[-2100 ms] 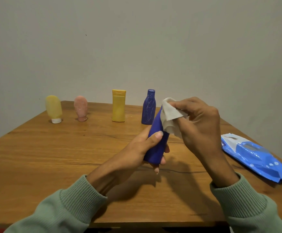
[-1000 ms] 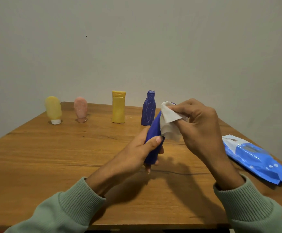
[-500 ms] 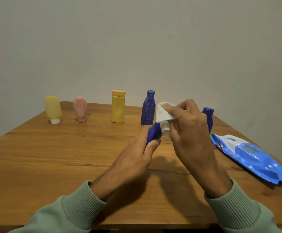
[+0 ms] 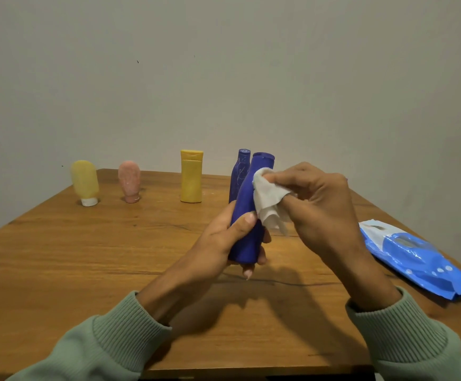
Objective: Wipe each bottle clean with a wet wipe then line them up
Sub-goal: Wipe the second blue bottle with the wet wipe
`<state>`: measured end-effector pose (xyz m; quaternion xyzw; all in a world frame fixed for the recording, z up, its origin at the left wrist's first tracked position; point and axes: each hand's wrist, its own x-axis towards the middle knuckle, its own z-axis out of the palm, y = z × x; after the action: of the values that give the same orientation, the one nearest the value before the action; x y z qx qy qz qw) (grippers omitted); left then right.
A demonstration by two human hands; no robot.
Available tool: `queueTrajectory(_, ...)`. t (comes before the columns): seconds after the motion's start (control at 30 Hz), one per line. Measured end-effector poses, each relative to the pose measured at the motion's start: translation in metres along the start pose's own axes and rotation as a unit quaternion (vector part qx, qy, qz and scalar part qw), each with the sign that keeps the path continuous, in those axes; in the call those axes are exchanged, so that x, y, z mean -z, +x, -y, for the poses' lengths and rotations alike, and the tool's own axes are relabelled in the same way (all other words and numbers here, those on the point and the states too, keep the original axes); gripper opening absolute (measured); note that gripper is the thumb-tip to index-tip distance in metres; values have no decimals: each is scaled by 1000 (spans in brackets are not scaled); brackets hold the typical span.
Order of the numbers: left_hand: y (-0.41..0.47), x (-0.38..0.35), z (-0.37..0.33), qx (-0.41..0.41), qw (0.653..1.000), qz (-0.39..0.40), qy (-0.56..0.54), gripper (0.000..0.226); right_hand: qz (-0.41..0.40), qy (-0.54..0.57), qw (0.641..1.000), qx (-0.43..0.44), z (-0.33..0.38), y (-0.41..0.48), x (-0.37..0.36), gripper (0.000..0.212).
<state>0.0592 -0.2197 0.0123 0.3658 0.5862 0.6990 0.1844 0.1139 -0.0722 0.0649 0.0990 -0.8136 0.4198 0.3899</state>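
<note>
My left hand (image 4: 221, 244) grips the lower part of a plain blue bottle (image 4: 250, 207), held nearly upright above the table. My right hand (image 4: 317, 202) pinches a white wet wipe (image 4: 267, 200) and presses it against the bottle's right side near the neck. Along the back of the table stand a pale yellow tube (image 4: 85, 182) on its white cap, a pink tube (image 4: 129, 185), a yellow flip-top bottle (image 4: 191, 176) and a patterned dark blue bottle (image 4: 238, 171), partly hidden behind the held one.
A blue wet-wipe pack (image 4: 413, 259) lies near the right edge of the wooden table (image 4: 86, 257). A plain wall rises just behind the row of bottles.
The held blue bottle swung from lying sideways behind my right hand back to nearly upright. The wipe now sits on its upper right side. The row behind has not moved.
</note>
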Motion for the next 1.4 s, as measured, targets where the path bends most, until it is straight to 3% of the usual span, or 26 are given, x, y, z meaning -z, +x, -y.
queueTrajectory(0.1, 0, 0, -3, 17, 996, 46, -69, 40, -63, 67, 995, -40, -6, 2, 0, 24)
queueTrajectory(0.4, -5, 1, -10, 66, 958, 150, -236, 39, -65, 190, 975, -97, -1, 4, 2, 33)
queueTrajectory(0.6, -4, 6, -8, 80, 920, 194, -332, 36, 64, 192, 971, -126, -2, 5, 12, 31)
queueTrajectory(0.73, -4, 7, -7, 84, 918, 185, -340, 38, 123, 167, 973, -105, -2, 6, 18, 30)
queueTrajectory(0.93, -3, 2, -5, 72, 976, 120, -170, 42, -14, 190, 976, -102, -4, 8, 15, 27)
queueTrajectory(1.07, -1, -1, 2, 28, 998, 46, -35, 40, 19, 88, 992, -90, -8, 6, 11, 20)
queueTrajectory(1.2, -3, -5, -1, 13, 997, 0, 76, 38, 40, -62, 997, -3, -3, 1, 2, 27)
queueTrajectory(1.4, -3, -7, 3, -23, 971, -48, 234, 24, -47, -191, 976, 93, -5, -5, -9, 36)
